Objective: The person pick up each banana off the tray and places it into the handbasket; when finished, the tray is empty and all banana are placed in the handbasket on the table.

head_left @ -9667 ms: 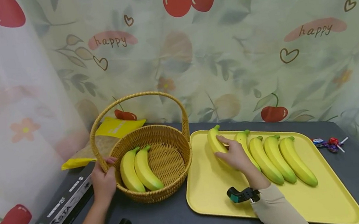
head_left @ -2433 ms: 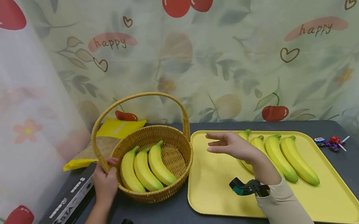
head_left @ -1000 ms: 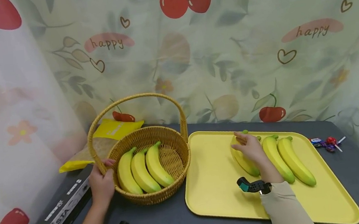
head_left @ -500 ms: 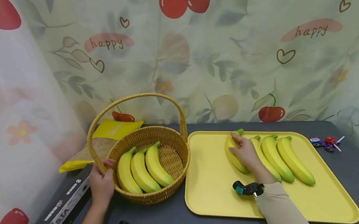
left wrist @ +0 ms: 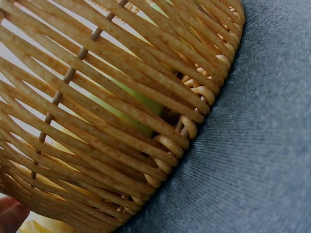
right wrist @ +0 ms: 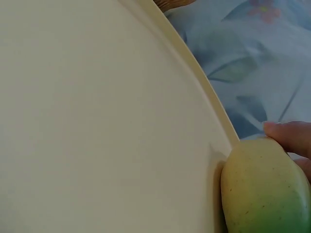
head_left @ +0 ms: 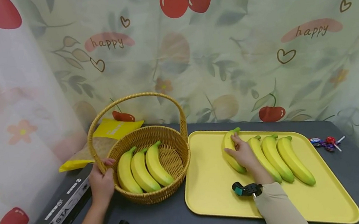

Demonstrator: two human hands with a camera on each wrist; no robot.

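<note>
banana [head_left: 231, 149]: yellow w/ green tip, curved, on tray [head_left: 214, 182]
R hand [head_left: 242, 153]: fingers curled round banana
L hand [head_left: 102, 183]: grips basket [head_left: 157, 196] rim
in basket: 3 bananas [head_left: 141, 168]

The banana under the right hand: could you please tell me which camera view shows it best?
The head view: the banana lies whole on the yellow tray, gripped by the right hand. The right wrist view shows only its green-tinged end against the tray's rim. The left wrist view misses it.

Wicker basket [left wrist: 112, 111] (fruit inside) on grey cloth [left wrist: 257, 160].
</note>
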